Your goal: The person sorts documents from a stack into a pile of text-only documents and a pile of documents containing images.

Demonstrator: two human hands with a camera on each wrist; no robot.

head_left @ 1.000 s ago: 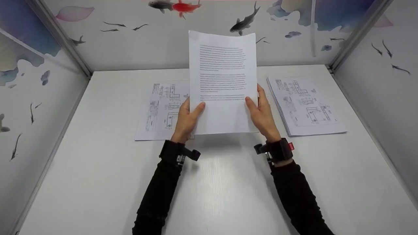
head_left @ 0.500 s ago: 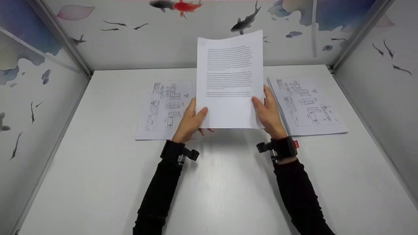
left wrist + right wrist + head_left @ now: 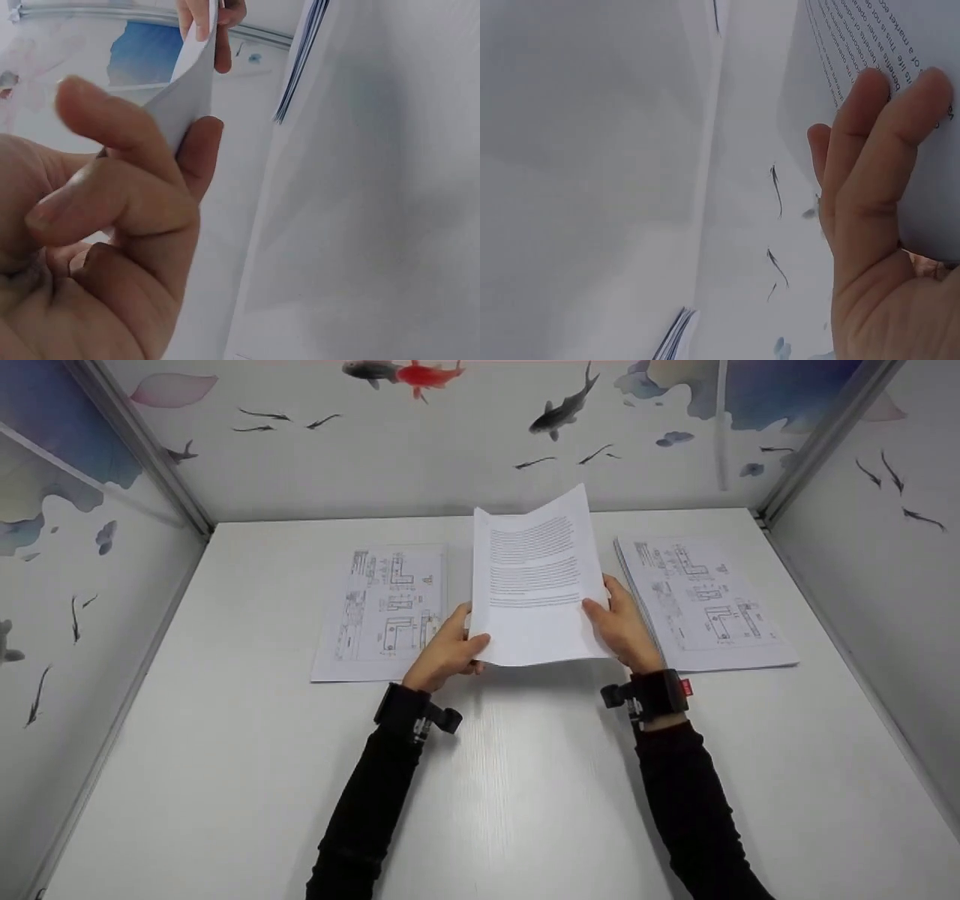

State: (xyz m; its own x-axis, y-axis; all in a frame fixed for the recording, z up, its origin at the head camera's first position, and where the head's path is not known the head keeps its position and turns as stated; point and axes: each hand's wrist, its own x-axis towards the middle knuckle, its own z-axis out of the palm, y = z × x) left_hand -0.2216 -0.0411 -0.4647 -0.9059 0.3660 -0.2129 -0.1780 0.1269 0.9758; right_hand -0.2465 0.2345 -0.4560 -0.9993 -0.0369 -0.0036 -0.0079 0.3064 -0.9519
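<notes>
Both hands hold a bundle of white printed paper over the middle of the table. Lines of text cover its upper part, and its top edge dips between two raised corners. My left hand pinches the lower left edge, thumb on the front and fingers behind. At the right edge my right hand grips it, thumb in front. In the left wrist view the paper curves edge-on past curled fingers. The right wrist view shows fingers of the right hand against the printed back of the paper.
Left of the held paper lies a stack of technical drawings on the white table. A similar, thicker-looking stack of drawings lies on the right, close to the right hand. White panels painted with fish enclose the back and sides.
The paper has come down and leaned back, and its sheet now bends more, with a deeper dip along the top. Both hands have shifted rightward, and the left drawing stack is less covered.
</notes>
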